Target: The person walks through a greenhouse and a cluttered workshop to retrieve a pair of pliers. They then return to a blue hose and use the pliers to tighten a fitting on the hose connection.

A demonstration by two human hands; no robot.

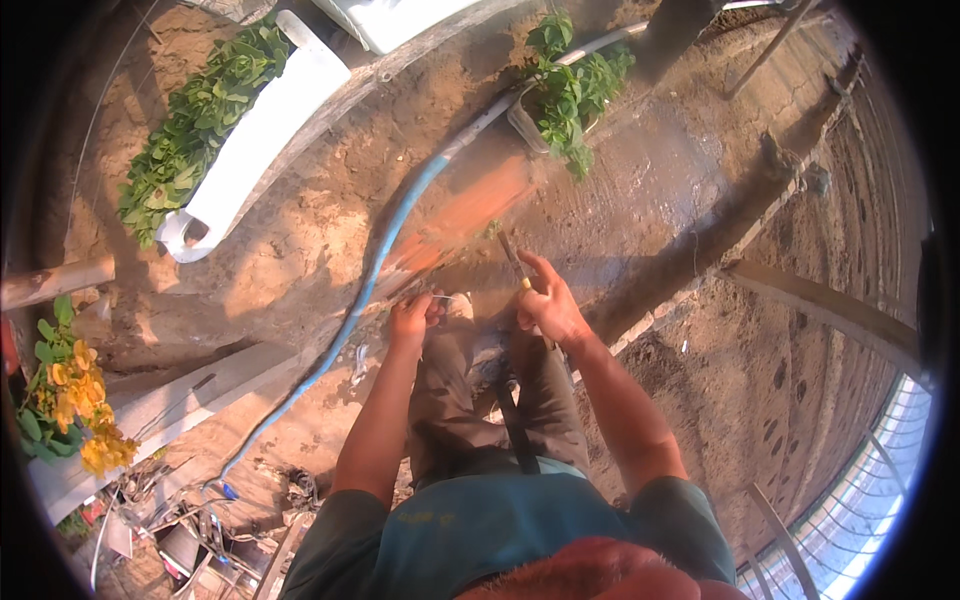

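My right hand (548, 308) is closed around a knife-like tool (513, 259) with a narrow dark blade and a pale yellow part at the grip. Its blade points forward, away from me, and the index finger lies stretched out near it. A small green sprig (493, 228) shows by the blade's tip. To the left, my left hand (413, 317) has its fingers curled together, and a thin whitish strand (446, 296) sticks out from them toward the right. The two hands are apart, in front of my knees. Most of what the left fingers hold is hidden.
A blue hose (385, 245) curves over the dirt at my left. Beyond are a container of leafy plants (570, 95) and a white planter (268, 135) with greenery. Yellow-flowered plants (82, 405) and scrap (190, 545) lie left; a wooden beam (825, 308) stands right.
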